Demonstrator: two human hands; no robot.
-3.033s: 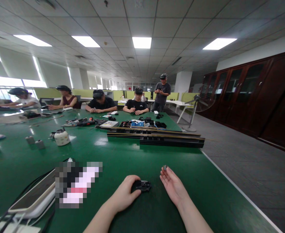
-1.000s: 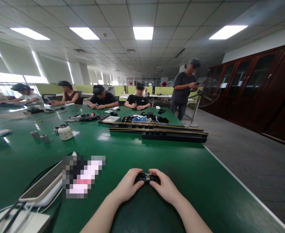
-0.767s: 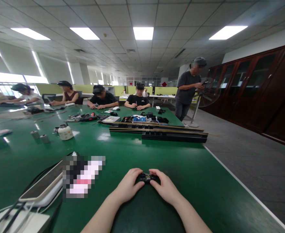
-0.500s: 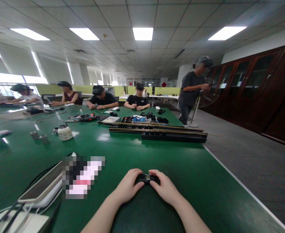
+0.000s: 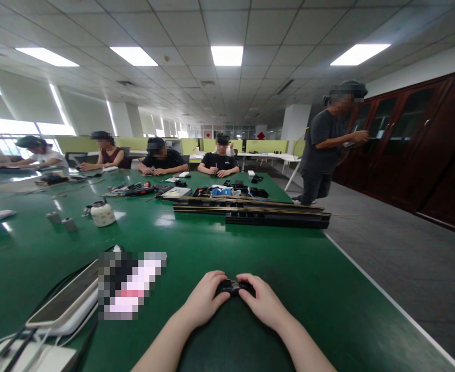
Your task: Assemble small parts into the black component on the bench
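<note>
A small black elongated object [image 5: 234,287], with a shiny lighter patch at its middle, lies low over the green table [image 5: 289,258]; its exact kind I cannot make out. My left hand [image 5: 206,295] grips its left end between thumb and fingers. On the right end, my right hand [image 5: 264,298] holds it the same way. The fingers cover both ends, leaving the middle bare. Whether it touches the tabletop is not clear.
Left of my hands lie a phone [image 5: 66,294], cables and a blurred-out item [image 5: 134,284]. Beyond stand a white jar [image 5: 102,214] and grey cylinders [image 5: 69,224]. Long black rails [image 5: 277,221] with thin rods lie ahead. Several people sit around; one person [image 5: 324,139] stands at right.
The standing person has moved to the right and nearer. Both my hands keep their grip on the black object, almost unmoved.
</note>
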